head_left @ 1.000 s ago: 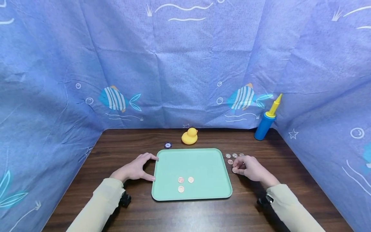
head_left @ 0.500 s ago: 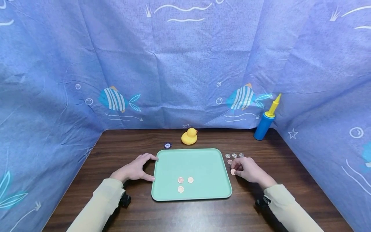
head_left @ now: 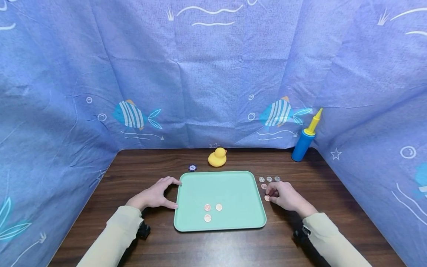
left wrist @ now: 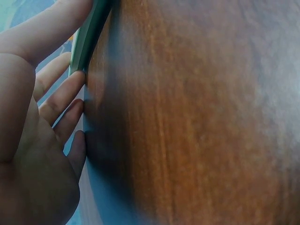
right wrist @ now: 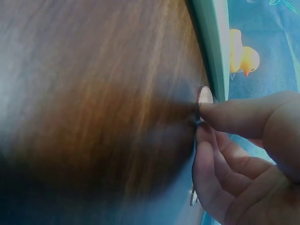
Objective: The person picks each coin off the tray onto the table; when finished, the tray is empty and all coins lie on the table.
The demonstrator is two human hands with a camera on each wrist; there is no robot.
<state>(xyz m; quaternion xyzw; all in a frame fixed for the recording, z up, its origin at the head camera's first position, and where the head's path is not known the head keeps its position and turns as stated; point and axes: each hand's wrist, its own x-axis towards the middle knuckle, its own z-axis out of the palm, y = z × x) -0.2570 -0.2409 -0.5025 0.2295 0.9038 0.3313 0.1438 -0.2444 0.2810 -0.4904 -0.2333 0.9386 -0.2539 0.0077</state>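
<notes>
A mint green tray [head_left: 233, 185] lies mid-table with three copper coins [head_left: 207, 218] in its near half. My left hand [head_left: 155, 194] rests against the tray's left edge [left wrist: 91, 37], fingers spread and relaxed, thumb and index finger touching the rim. My right hand [head_left: 285, 195] sits just right of the tray with its fingers curled. Thumb and index finger pinch one coin [right wrist: 204, 97] at the table surface, close to the tray's right edge [right wrist: 211, 47]. Several more coins [head_left: 269, 179] lie loose on the wood just beyond that hand.
A yellow rubber duck [head_left: 217, 157] and a small dark blue chip [head_left: 191, 168] sit behind the tray. A blue and yellow hand pump [head_left: 304, 141] stands at the back right. Blue fish-print cloth [head_left: 213, 74] walls the dark wooden table [head_left: 213, 248] on three sides.
My right hand has drawn its coin slightly left and nearer, toward the tray's right edge. The left hand and the tray have stayed still.
</notes>
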